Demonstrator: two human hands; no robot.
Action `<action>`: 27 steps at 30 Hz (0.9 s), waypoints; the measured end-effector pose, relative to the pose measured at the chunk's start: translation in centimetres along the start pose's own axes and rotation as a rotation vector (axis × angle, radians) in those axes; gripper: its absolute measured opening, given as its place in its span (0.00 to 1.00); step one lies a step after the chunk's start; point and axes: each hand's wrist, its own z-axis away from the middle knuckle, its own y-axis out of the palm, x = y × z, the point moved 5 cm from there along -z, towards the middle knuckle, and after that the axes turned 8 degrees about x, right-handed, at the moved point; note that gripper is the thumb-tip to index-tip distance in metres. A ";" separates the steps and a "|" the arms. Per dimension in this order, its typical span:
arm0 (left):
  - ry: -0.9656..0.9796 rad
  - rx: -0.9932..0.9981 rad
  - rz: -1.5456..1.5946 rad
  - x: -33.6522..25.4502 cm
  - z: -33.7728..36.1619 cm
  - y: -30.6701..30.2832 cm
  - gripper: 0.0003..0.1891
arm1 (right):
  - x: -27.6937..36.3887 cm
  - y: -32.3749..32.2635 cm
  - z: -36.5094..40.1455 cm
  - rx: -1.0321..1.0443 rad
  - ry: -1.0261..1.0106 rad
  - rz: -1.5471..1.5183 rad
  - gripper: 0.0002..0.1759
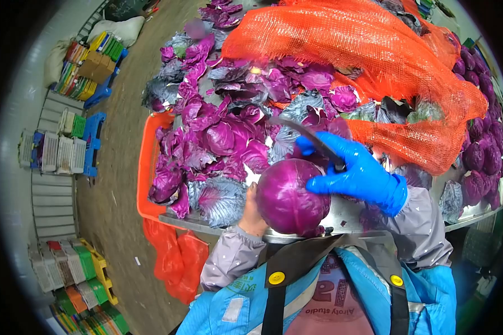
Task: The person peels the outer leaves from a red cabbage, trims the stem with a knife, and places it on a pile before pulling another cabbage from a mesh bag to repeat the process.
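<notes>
Cabbage [290, 198] sits against left fingers [253, 207], seemingly gripping it; gloved right fingers [328, 183] clench knife [310, 138], resting atop.

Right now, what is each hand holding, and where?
Left hand grips the red cabbage by its side; gloved right hand holds the knife by its handle.

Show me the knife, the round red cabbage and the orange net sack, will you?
knife [306, 135]: head view, middle of the dark blade.
red cabbage [292, 196]: head view, centre of its rounded surface.
orange net sack [346, 44]: head view, upper stretch of the mesh.
</notes>
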 end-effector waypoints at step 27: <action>0.238 0.098 -0.238 -0.6 -1.7 6.1 0.30 | 0.5 -2.5 9.7 0.202 0.067 -0.427 0.13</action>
